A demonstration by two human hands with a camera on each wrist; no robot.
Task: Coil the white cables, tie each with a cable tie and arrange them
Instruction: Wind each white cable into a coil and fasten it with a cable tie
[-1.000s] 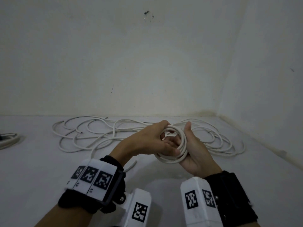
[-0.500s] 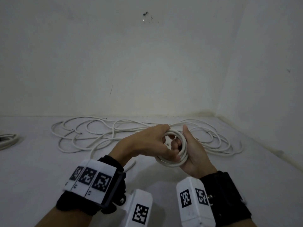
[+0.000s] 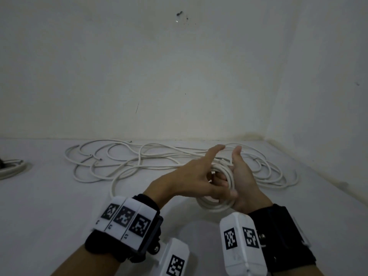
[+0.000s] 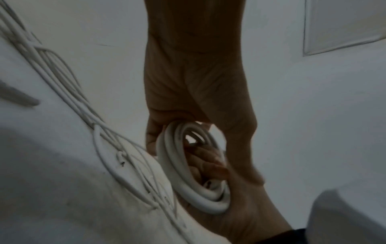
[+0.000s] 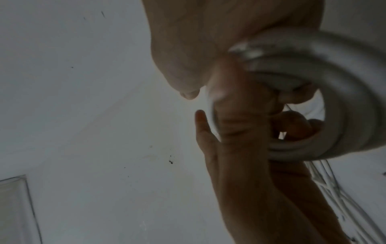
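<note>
Centrally, right hand point(image 3: 244, 182) grips small white cable coil point(image 3: 217, 204), fingers threaded through loops. Left hand point(image 3: 191, 176) touching coil, index extended; grasp unclear. Loose white cable point(image 3: 123, 166) sprawled behind on white surface point(image 3: 49, 206).

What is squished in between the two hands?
A coil of white cable sits between the left hand and right hand. The head view and the left wrist view both show it.

Smooth, matt white plastic sheathes the coiled cable point(image 3: 218, 204); the floor point(image 3: 49, 206) and wall point(image 3: 139, 66) look matt, painted.
</note>
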